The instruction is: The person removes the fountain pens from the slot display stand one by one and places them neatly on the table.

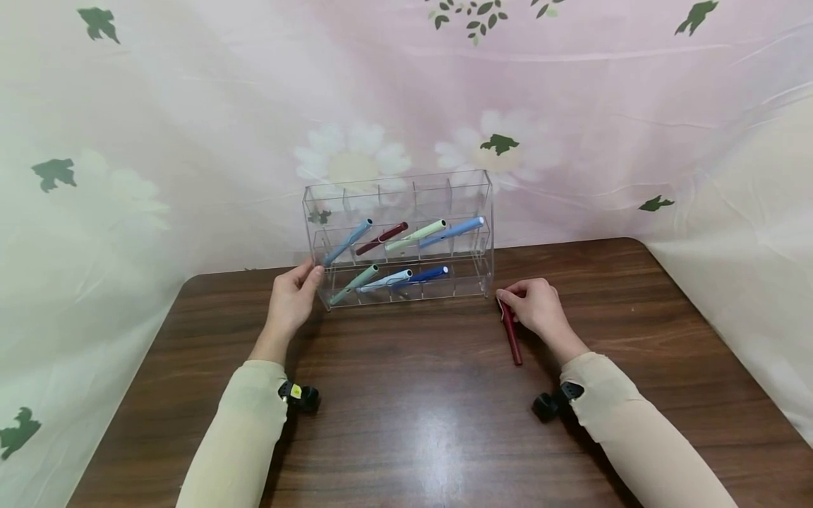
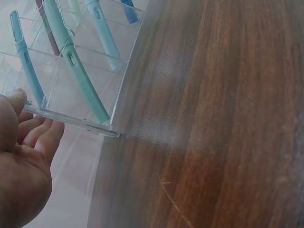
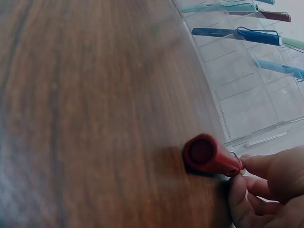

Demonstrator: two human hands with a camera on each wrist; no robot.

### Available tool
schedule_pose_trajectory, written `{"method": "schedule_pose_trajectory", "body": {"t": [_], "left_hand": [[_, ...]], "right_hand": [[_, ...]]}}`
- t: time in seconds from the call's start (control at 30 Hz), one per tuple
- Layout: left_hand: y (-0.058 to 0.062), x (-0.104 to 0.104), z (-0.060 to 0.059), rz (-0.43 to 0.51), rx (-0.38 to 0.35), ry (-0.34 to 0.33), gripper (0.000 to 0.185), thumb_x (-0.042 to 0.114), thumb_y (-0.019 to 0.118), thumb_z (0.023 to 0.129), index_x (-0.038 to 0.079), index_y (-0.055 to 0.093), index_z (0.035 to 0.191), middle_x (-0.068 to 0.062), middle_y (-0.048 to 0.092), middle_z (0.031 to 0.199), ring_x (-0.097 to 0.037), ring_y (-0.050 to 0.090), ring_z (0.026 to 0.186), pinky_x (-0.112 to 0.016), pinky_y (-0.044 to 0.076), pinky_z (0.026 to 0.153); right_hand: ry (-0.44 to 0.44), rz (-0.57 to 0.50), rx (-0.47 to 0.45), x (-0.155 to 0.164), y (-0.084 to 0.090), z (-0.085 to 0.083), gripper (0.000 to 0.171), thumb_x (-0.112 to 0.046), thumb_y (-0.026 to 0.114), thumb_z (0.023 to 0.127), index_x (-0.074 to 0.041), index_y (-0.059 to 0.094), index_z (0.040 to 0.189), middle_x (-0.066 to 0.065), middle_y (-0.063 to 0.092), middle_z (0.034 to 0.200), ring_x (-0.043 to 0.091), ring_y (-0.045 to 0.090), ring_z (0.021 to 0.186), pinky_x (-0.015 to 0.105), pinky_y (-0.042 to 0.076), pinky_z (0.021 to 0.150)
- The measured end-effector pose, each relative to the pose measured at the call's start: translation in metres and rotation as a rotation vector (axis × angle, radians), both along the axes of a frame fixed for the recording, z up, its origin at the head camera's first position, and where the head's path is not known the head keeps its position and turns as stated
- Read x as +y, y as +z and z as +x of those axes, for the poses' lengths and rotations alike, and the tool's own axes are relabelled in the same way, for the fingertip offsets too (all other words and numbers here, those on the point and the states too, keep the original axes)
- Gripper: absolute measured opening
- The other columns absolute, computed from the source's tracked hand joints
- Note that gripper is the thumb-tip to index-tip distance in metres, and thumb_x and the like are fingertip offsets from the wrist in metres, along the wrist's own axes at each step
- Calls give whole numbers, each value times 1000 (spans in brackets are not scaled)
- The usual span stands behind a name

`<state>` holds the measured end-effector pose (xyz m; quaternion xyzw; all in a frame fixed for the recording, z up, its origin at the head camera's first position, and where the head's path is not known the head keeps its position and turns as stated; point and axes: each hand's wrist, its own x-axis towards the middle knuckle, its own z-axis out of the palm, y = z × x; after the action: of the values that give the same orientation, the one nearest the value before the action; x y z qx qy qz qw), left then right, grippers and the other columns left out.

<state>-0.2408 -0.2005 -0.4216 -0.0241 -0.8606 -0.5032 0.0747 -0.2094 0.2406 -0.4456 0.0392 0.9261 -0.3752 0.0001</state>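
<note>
Pinching a slim dark red pen [image 1: 512,339] near its far end, beside the metal clip, the right hand [image 1: 536,307] holds it just off the right front corner of a clear plastic rack [image 1: 470,288]; whether the smooth barrel touches the wood cannot be told. The left hand [image 1: 294,296] grips the rack's thin left side, thumb on one face and fingers behind. Inside the stepped, see-through tiers, seven pens lean at a slant: four in the middle tier, blue, dark red, pale green and blue, and three below, green, light blue and dark blue. Brown, streaky-grained wood covers the table [image 1: 406,395]; behind it hangs wrinkled, daisy-printed cloth [image 1: 222,141].
</note>
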Motion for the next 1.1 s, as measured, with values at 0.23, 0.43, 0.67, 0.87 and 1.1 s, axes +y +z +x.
{"method": "schedule_pose_trajectory", "body": {"t": [0.23, 0.43, 0.67, 0.87, 1.1], "left_hand": [[-1, -1, -1, 13, 3, 1, 51, 27, 57, 114, -1, 53, 156, -25, 62, 151, -39, 62, 140, -55, 51, 117], [-1, -1, 0, 14, 1, 2, 50, 27, 58, 114, -1, 54, 156, -24, 61, 151, -39, 62, 140, -54, 50, 118], [0, -2, 1, 10, -22, -9, 53, 29, 56, 115, 0, 51, 158, -25, 59, 154, -40, 60, 143, -55, 50, 119], [-1, -2, 3, -4, -23, -9, 52, 29, 56, 115, 0, 52, 157, -26, 59, 153, -40, 61, 141, -55, 51, 117], [-2, -2, 3, 5, -4, -20, 50, 27, 57, 114, 1, 53, 156, -25, 62, 151, -39, 62, 139, -55, 51, 117]], "right_hand": [[5, 7, 2, -2, 3, 0, 35, -25, 69, 106, 8, 80, 111, 15, 80, 81, 8, 66, 55, 25, 55, 56], [-9, -9, -21, -1, 3, 1, 33, -24, 70, 106, 7, 79, 113, 15, 80, 83, 8, 66, 56, 25, 54, 55], [-10, -27, -4, 2, 4, 2, 36, -26, 67, 107, 7, 78, 117, 15, 79, 81, 10, 68, 58, 27, 56, 57], [32, -83, 100, 10, 8, 6, 34, -24, 65, 108, 4, 75, 125, 19, 80, 89, 15, 72, 67, 26, 58, 59], [57, -161, 274, 12, 24, 11, 27, -17, 67, 108, 4, 76, 122, 25, 80, 97, 11, 75, 75, 15, 56, 64]]}}
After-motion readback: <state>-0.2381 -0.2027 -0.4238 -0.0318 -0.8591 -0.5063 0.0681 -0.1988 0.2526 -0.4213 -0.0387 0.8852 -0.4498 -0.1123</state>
